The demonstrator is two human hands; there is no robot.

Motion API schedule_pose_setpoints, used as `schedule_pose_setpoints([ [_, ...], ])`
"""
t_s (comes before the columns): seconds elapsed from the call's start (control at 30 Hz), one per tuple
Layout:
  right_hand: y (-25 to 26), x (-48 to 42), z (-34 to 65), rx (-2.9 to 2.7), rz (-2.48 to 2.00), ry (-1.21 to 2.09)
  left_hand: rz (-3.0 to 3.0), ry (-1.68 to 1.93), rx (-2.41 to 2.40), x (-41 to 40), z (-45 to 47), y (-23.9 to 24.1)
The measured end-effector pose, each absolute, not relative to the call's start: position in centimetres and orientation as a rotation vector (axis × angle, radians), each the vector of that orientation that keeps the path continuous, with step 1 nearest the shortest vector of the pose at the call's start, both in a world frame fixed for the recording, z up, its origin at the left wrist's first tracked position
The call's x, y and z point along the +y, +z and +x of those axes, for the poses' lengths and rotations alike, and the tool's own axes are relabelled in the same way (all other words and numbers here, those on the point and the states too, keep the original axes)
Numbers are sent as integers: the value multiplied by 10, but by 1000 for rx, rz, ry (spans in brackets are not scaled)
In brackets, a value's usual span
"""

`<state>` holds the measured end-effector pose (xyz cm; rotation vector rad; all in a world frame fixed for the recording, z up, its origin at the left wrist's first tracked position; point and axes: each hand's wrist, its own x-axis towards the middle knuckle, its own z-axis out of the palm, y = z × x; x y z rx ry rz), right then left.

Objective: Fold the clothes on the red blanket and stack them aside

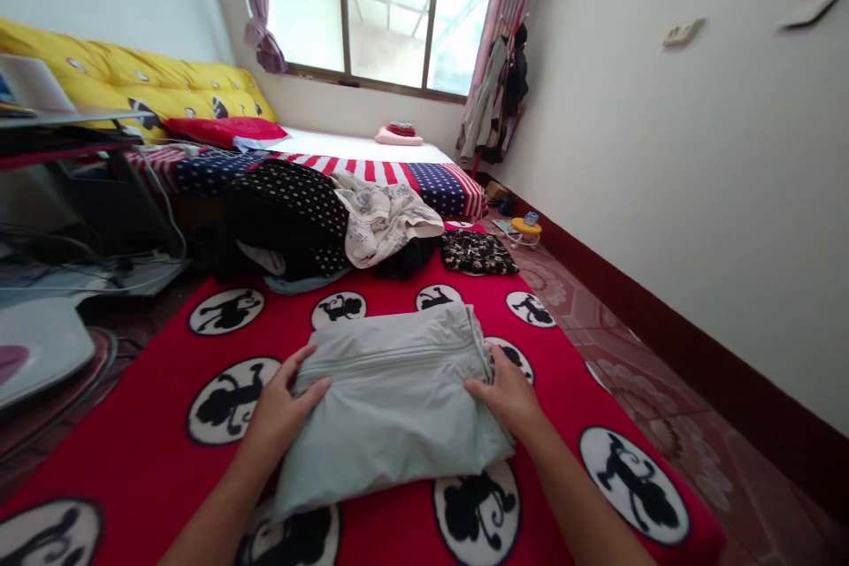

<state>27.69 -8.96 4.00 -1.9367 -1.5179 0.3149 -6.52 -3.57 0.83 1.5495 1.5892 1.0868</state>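
A pale grey-green folded garment (398, 424) lies as a flat bundle on the red blanket (391, 340), with a long seam running across its upper part. My left hand (286, 402) grips its left edge, thumb on top and fingers around the side. On the opposite edge, my right hand (508, 393) has hold of the layered folds, its thumb also resting on the cloth. The undersides of the garment and some fingertips are hidden.
Beyond the garment sit a heap of black dotted clothes (285, 212), a cream patterned cloth (385, 217) and a folded black floral garment (478, 252). A low desk (66, 119) with cables stands left. A bed (318, 141) is at the back; a small yellow stool (526, 226) stands right.
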Motion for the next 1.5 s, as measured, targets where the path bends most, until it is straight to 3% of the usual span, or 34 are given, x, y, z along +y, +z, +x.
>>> schedule_pose_setpoints([
  [0.13,58,-81,237,-1509,-1943,-227,1955,1075,1797,-47,-74,20],
  [0.2,67,-78,214,-1628,-1782,-308,2174,1075,1802,-54,-56,26],
  [0.3,61,-75,184,-1914,-1649,-224,2479,892,1604,-66,-19,24],
  [0.47,23,-75,176,-2103,-1842,-29,2745,608,1347,-80,9,3],
  [0.6,36,-59,172,-2100,-1917,57,2713,587,1364,-80,8,3],
  [0.7,51,-33,153,-2044,-1695,158,2649,598,1357,-81,8,9],
  [0.87,25,-2,134,-1675,-1242,557,2484,733,1243,-89,2,11],
  [1.13,6,-2,148,-1290,-1271,734,1857,1314,1398,-14,-43,39],
  [1.3,11,-2,147,-1283,-1257,751,1514,993,1168,48,-65,37],
  [1.5,12,-2,146,-1281,-1244,781,1592,756,1110,60,-69,36],
])
